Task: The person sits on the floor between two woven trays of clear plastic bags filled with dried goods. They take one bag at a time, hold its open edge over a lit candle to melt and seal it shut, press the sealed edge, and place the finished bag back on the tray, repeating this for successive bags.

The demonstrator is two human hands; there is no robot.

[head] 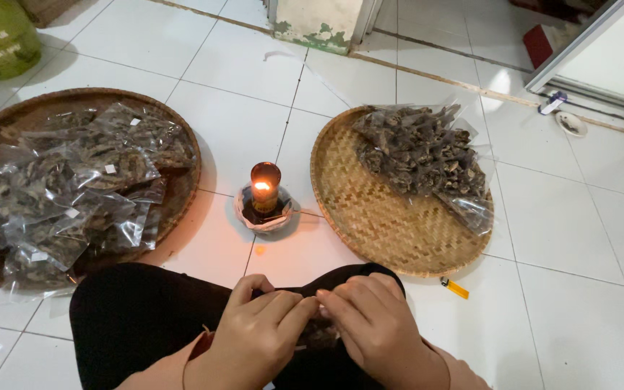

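Small packet [319,334] mostly behind fingers [283,307]

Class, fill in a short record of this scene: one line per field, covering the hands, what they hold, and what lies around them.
left hand: pinching a small plastic packet over the lap
right hand: pinching the same packet
centre: lit candle in a small dish
left tray: round, piled with filled clear bags
right tray: woven, one heap of bags at its far side
floor: white tiles, yellow lighter

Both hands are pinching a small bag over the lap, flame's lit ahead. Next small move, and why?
Probably bring the bag forward to the flame. The left hand and right hand pinch its top edge together, the lamp burns just ahead, and filled bags lie on the left tray.
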